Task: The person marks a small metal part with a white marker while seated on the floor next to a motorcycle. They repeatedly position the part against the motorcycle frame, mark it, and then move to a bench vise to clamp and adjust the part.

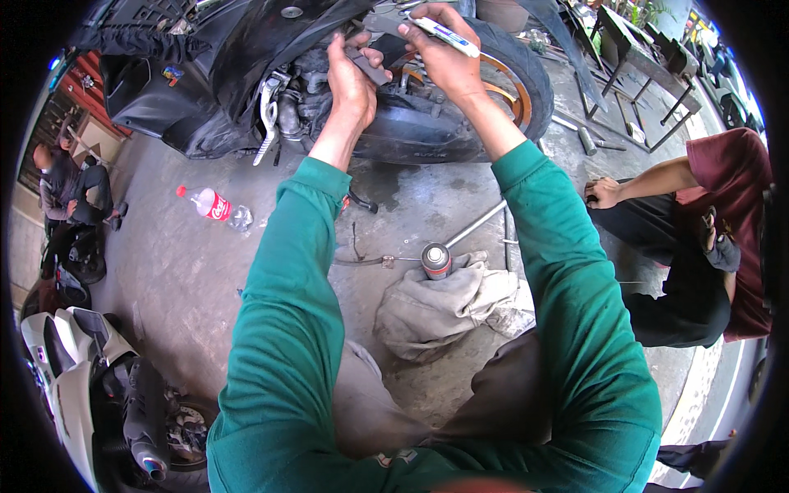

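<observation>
My left hand [351, 89] is raised beside a black motorcycle [222, 66], its fingers closed round a flat dark grey block [367, 66]. Level with it on the right, my right hand [449, 72] grips a slim white tube [444, 36] with coloured print, which slants down to the right. Whether the tube is a marker or a glue tube, I cannot tell. Both hands are over the motorcycle's rear wheel [538, 90], which has an orange rim. Bare metal engine parts [288, 115] show just left of my left hand.
A spray can [436, 261] stands by a crumpled grey cloth [436, 308] between my arms. On the left lies a plastic bottle [215, 205] with a red cap. One person [723, 230] sits close on the right, another [74, 181] far left. A white motorcycle [74, 394] is lower left.
</observation>
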Motion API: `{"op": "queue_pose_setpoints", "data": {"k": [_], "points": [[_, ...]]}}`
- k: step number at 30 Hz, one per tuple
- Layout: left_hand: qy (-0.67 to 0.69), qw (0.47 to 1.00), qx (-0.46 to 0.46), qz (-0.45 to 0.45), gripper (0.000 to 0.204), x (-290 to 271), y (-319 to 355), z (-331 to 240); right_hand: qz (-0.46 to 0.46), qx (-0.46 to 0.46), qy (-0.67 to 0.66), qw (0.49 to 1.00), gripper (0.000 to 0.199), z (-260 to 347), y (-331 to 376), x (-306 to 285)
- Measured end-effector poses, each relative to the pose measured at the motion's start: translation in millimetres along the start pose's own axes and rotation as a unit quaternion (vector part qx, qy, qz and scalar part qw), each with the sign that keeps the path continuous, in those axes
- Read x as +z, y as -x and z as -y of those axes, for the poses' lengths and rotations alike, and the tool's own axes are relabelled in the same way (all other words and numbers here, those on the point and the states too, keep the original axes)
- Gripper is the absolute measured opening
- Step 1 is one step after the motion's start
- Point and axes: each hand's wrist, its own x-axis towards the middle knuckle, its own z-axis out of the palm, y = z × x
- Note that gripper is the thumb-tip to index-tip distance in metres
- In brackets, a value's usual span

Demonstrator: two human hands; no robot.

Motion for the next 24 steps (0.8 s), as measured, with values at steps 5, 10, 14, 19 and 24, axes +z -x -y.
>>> {"op": "queue_pose_setpoints", "data": {"k": [5,10,14,19,24], "points": [[-0.144,0.989,0.022,0.037,0.036,21.6,7.2,-7.0,0.011,0.030,-0.033,0.999,0.018,0.7,-17.4,-21.6],[-0.308,0.939,0.142,0.056,0.028,32.8,12.9,-21.9,0.024,-0.047,-0.005,0.999,0.021,4.7,-25.6,-33.5],[-0.372,0.903,0.209,0.046,0.024,28.9,10.4,-36.8,0.066,-0.056,0.038,0.996,0.021,16.4,-29.5,-39.4],[-0.308,0.933,0.125,0.135,0.041,28.1,9.4,-59.3,0.057,-0.090,-0.004,0.994,0.019,28.4,-36.2,-42.7],[-0.339,0.922,0.080,0.169,0.048,36.0,17.8,-68.5,0.017,-0.089,-0.026,0.996,0.018,28.9,-36.0,-36.1]]}}
